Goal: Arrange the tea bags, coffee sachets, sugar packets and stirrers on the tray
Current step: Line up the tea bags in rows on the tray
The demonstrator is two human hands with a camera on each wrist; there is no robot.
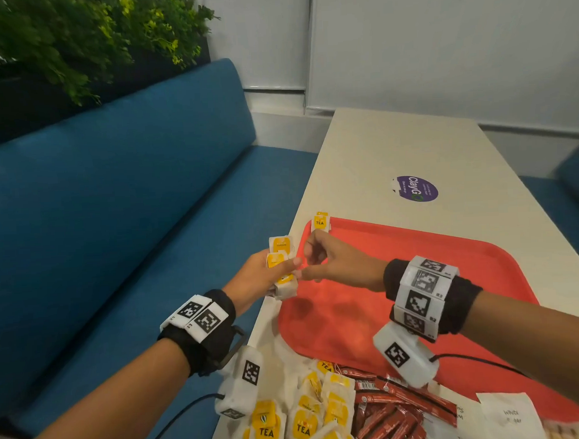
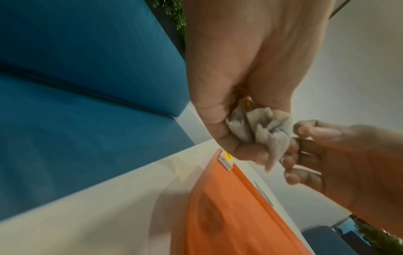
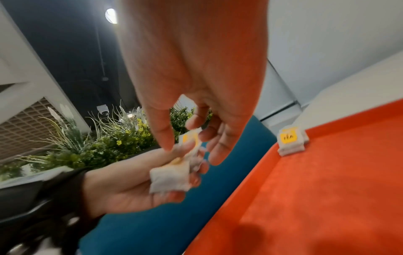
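My left hand [image 1: 283, 269] grips a bunch of white tea bags [image 1: 280, 246] with yellow tags, held just off the left rim of the red tray [image 1: 417, 280]. The bags bulge out between its fingers in the left wrist view [image 2: 261, 127]. My right hand [image 1: 305, 263] meets it from the right. Its thumb and curled fingers pinch one tea bag [image 3: 189, 138] at the edge of the bunch. A small neat stack of tea bags [image 1: 320, 222] leans in the tray's far left corner. The rest of the tray floor [image 3: 327, 189] is bare.
On the cream table [image 1: 394, 141] near me lie a loose pile of tea bags [image 1: 300, 418], red coffee sachets [image 1: 389, 410] and white sugar packets [image 1: 509, 415]. A purple sticker [image 1: 417, 189] lies beyond the tray. A blue bench [image 1: 131, 209] runs along the left.
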